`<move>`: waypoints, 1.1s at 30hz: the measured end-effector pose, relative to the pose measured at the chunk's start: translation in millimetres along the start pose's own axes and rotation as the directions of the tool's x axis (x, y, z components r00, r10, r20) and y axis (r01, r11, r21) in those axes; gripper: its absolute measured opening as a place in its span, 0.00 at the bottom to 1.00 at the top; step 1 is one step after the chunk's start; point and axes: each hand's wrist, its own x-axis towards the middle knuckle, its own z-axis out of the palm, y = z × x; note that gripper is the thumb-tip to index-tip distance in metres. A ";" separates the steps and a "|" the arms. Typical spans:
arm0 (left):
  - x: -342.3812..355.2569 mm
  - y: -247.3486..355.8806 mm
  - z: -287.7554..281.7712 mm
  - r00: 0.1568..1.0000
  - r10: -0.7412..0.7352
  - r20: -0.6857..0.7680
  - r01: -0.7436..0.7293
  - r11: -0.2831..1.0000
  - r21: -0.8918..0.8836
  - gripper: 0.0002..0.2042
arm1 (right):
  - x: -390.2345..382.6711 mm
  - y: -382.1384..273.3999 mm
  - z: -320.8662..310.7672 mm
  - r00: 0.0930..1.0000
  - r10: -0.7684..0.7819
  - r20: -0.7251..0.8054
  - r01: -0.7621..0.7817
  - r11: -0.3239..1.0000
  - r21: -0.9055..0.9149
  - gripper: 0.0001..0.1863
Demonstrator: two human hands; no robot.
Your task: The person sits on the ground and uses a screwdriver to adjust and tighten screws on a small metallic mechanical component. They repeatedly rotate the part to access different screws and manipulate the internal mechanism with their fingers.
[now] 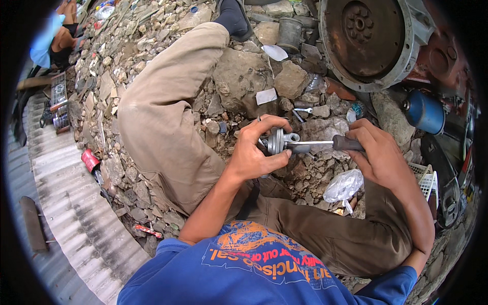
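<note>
Between the fingers and thumb of my left hand is a small grey metal engine part with a round, flanged body and a stubby port on its side. My right hand is closed around the dark handle of a screwdriver. Its pale shaft points left toward the metal part, and the tip lies at or close to that part's side. Whether the tip touches it cannot be made out. Both hands are above the rubble, in front of my bent legs.
A large round engine housing stands at the far right, near a blue canister. An open-end wrench and a clear plastic bag lie on stony ground. Corrugated sheets run along the left; another person is at the upper left.
</note>
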 end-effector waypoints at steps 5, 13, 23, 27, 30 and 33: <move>1.6 -7.7 -3.5 0.999 -0.025 -0.041 0.023 0.999 -0.049 0.22 | 6.3 -7.2 1.3 0.996 -0.022 -0.085 0.024 0.999 0.021 0.19; 2.5 -5.7 -5.1 0.998 -0.069 -0.006 0.069 0.996 -0.063 0.22 | 1.8 -10.9 1.0 0.976 -0.134 -0.172 0.093 0.970 -0.226 0.19; 0.2 -14.1 12.4 0.982 -0.174 -0.079 0.101 0.823 -0.558 0.25 | 8.0 0.9 -3.9 0.936 0.284 -0.207 -0.223 0.935 0.275 0.16; 4.1 -20.4 24.1 0.977 -0.187 -0.101 0.074 0.744 -0.664 0.28 | 24.3 -1.6 30.3 0.813 0.580 0.054 -0.445 0.558 0.701 0.30; 6.9 -7.1 31.6 0.967 -0.194 -0.167 0.014 0.689 -0.725 0.29 | 43.3 -9.7 48.1 0.784 0.616 0.083 -0.457 0.481 0.748 0.32; 10.0 -2.2 37.8 0.958 -0.200 -0.207 -0.045 0.605 -0.795 0.30 | 50.1 -11.7 53.4 0.701 0.655 0.282 -0.569 0.276 0.775 0.35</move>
